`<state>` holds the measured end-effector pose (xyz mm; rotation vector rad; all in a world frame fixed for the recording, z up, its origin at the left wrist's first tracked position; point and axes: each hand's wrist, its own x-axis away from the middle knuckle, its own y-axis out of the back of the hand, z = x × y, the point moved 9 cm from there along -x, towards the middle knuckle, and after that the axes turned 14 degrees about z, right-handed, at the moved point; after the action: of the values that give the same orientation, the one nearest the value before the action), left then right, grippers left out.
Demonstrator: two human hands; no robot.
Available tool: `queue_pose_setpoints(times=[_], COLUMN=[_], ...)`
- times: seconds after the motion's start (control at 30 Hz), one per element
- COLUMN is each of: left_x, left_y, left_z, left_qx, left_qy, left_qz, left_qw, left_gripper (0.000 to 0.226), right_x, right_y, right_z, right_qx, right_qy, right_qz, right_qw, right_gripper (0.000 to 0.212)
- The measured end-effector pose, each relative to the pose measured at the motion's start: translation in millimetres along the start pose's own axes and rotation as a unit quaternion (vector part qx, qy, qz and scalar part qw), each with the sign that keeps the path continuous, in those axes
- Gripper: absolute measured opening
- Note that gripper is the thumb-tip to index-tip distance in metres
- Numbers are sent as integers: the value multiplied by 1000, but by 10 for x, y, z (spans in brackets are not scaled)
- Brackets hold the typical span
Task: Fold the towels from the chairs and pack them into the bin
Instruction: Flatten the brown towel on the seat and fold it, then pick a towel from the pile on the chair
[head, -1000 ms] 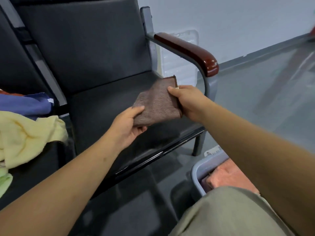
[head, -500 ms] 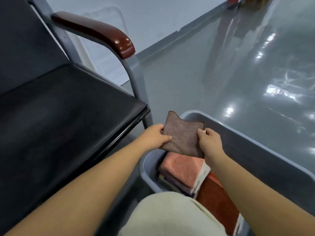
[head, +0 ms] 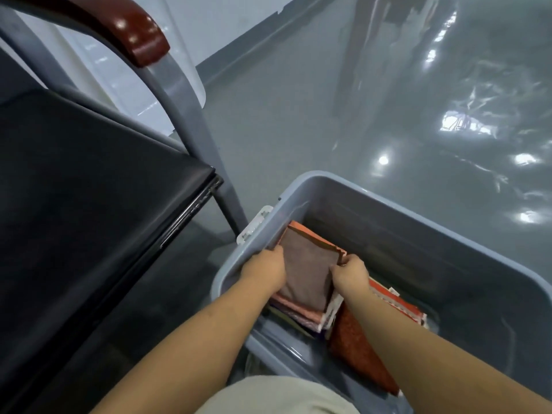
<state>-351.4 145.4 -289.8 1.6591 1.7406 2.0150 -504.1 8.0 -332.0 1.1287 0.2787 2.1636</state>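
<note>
Fingers [head: 277,251] of left hand [head: 263,271] and right hand [head: 352,274] pinch towel [head: 307,273] edges, in bin [head: 388,190], lower centre. Glossy grey floor [head: 298,115] upper right; chair [head: 89,189] left.

glossy grey floor [head: 388,100] bears bin [head: 418,204] and chair [head: 89,204].

Both arms reach fwd/down; L hand [head: 264,268] & R hand [head: 349,274] pinch brown towel [head: 307,270] edges.

Both hands [head: 264,268] [head: 350,273] carried folded brown towel [head: 309,271] from chair seat down into bin [head: 388,186], now lying on stack at its left end
</note>
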Motion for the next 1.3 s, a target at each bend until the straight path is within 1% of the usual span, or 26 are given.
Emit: queue_pose_setpoints(times=[0.1,0.17,0.2,0.27,0.33,0.43,0.5,0.6,0.67,0.73,0.83,0.9,0.97,1.07,1.1,1.17,1.2,1.27,1.3], left_x=[67,196,305,572,931,1400,1805,2440,2935,3374,3995,4389,4796,5241,5365,5624,5742,5902,5924], left_y=[138,293,424,767,1119,1395,1543,1653,1583,1392,947,697,469,201,128,-12,-102,-313,-407], left_z=[49,135,207,398,676,1016,1356,2017,2608,3197,3933,4275,4532,4806,4904,5088,5162,5303,5372], left_qx=[19,85,121,155,177,287,304,307,311,333,364,348,338,335,327,276,255,266,289], left_qy=[15,3,-1,3,14,-9,5,48,102,151,201,245,294,343,363,433,479,536,537], left_qz=[13,13,1,-46,-97,-102,-139,-203,-248,-286,-315,-353,-397,-422,-432,-436,-428,-410,-406], left_qw=[1000,996,993,987,979,952,942,929,912,886,853,833,801,769,758,739,723,689,681], left_gripper=[31,25,20,11,12,18,19,19,18,17,16,15,12,7,10,30,39,53,56], right_x=[91,201,277,455,691,1058,1364,1895,2247,2567,3041,3361,3727,4243,4402,4686,4808,5012,5091], right_y=[171,304,332,316,194,-61,-337,-806,-1221,-1644,-2290,-2674,-3110,-3728,-3898,-4247,-4416,-4747,-4907], right_z=[198,468,653,1046,1460,2026,2427,2996,3259,3426,3585,3668,3715,3707,3691,3659,3641,3602,3580], right_qx=[18,22,19,15,14,11,46,114,162,215,275,288,298,301,301,307,312,325,333], right_qy=[9,47,78,140,194,241,277,351,387,419,448,468,486,506,511,521,523,524,524], right_qz=[-28,-43,-36,-1,33,73,110,153,186,217,256,276,300,338,349,365,373,389,396], right_qw=[999,998,996,990,980,968,954,917,889,855,812,789,765,734,726,708,700,685,677], right_gripper=[26,24,21,15,13,13,17,20,17,18,21,20,19,21,23,24,24,26,29])
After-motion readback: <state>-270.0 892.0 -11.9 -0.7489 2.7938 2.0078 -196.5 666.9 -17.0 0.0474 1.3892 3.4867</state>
